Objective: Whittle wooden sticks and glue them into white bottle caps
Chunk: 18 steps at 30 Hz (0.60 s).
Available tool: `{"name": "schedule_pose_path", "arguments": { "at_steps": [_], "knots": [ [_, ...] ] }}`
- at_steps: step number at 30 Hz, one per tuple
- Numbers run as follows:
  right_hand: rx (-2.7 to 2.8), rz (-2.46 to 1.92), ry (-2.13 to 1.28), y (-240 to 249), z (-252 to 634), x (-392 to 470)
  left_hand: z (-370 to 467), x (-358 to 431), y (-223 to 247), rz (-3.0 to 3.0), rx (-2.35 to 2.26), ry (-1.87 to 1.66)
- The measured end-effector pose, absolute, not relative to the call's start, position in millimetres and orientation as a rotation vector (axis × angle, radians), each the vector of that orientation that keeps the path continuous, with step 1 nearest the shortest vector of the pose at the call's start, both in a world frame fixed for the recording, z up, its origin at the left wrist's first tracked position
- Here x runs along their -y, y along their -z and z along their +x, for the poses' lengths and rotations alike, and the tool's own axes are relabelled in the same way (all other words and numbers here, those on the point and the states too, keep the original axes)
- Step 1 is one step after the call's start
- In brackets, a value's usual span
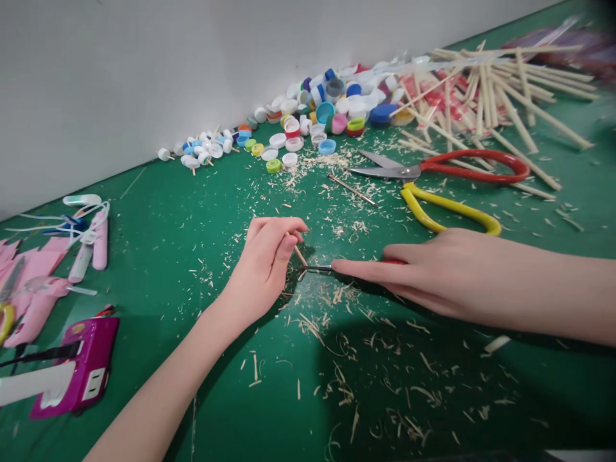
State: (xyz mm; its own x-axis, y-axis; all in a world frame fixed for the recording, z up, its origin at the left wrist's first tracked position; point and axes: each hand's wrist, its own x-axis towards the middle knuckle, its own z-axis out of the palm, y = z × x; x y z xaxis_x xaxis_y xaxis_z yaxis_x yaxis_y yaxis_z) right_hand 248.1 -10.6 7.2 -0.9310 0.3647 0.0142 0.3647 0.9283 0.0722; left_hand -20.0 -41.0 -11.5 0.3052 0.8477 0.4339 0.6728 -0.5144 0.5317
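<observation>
In the head view, a green table (163,256) meets a pale wall (144,64). Along the wall lies a heap of mixed caps (339,123), with a smaller group of white and blue caps on stick stubs (216,150) to its left. On the right, long sticks (488,96) lie crisscrossed over red-printed plastic. The scissors (411,173) lie with blades parted, pointing left; their yellow handle is just beyond the right hand (428,273). A thin rod (353,190) lies near the blades. At the left edge are a magenta power strip (91,359) and a pink glue gun (45,308). Shavings (310,326) are strewn around and between the hands.

The short stick (301,256) is at the left hand's fingertips, near the middle of the view. Its long axis slants, the free end pointing down and right to the tip of the knife (318,268). The knife lies nearly level across the view, tip to the left.

The left hand (264,263) is closed, pinching the stick between thumb and fingers. The right hand grips the knife, forefinger stretched along it; its other fingers are partly hidden, with a bit of red handle showing beside them.
</observation>
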Motion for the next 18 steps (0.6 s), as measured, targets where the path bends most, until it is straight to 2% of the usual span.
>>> {"name": "schedule_pose_path", "arguments": {
  "at_steps": [3, 18],
  "knots": [
    [3.057, -0.606, 0.197, -4.7, 248.3, 11.3, -21.3, 39.2, 12.3, 2.307, -1.409, -1.019],
    [3.04, -0.626, 0.113, -6.8, 245.6, 18.3, -24.4, 36.5, 14.8, 2.31, -1.469, -1.027]
  ]
}}
